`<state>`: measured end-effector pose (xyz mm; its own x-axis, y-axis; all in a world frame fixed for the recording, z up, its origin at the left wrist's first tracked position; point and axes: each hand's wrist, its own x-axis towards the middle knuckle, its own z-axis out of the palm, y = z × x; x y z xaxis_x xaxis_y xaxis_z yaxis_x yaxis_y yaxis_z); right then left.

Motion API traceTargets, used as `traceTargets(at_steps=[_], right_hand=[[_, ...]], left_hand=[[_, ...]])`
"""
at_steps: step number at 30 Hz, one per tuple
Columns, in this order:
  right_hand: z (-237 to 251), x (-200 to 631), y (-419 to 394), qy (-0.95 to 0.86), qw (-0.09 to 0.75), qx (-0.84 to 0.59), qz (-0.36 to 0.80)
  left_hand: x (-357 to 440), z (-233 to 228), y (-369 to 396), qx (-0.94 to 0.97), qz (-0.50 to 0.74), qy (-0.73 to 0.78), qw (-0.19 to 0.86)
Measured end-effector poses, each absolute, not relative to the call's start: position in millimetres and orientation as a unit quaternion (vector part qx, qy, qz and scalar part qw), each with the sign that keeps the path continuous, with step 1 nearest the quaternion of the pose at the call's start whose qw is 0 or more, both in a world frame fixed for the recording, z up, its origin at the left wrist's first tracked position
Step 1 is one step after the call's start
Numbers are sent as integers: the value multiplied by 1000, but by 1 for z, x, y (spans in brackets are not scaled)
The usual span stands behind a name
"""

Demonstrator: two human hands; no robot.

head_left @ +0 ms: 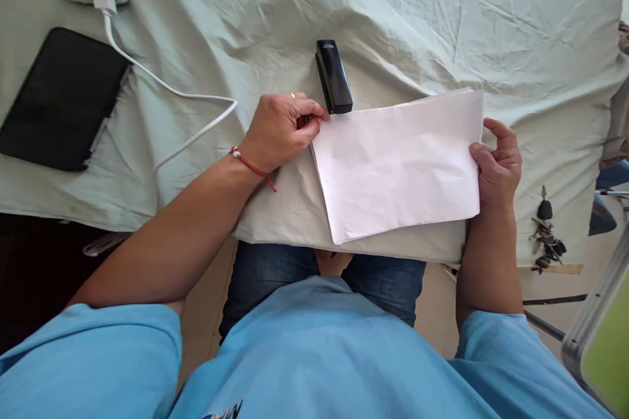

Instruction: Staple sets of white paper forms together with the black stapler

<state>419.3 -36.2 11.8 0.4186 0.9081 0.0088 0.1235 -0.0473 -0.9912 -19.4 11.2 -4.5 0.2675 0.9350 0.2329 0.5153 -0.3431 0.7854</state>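
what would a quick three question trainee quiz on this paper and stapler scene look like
1. True or false: the black stapler lies on top of the stack of white paper.
2. Which hand pinches the paper's corner nearest the stapler: A the left, B the right?
3. Fill in: the bunch of keys hangs at the table's ____ side, past the right hand.

Key
1. False: it lies on the green cloth, just beyond the paper's corner.
2. A, the left; the right hand holds the opposite short edge.
3. Right.
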Motion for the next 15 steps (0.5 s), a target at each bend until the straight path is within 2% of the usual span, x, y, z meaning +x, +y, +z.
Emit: traceTargets(at_steps=[11,15], right_hand=[[7,434,-34,-408,523,-642,383],[9,437,-32,-392,530,-645,388]], left_hand=[[-23,-1,12,762,292,490,305],[-21,-3,13,755,309,492,303]])
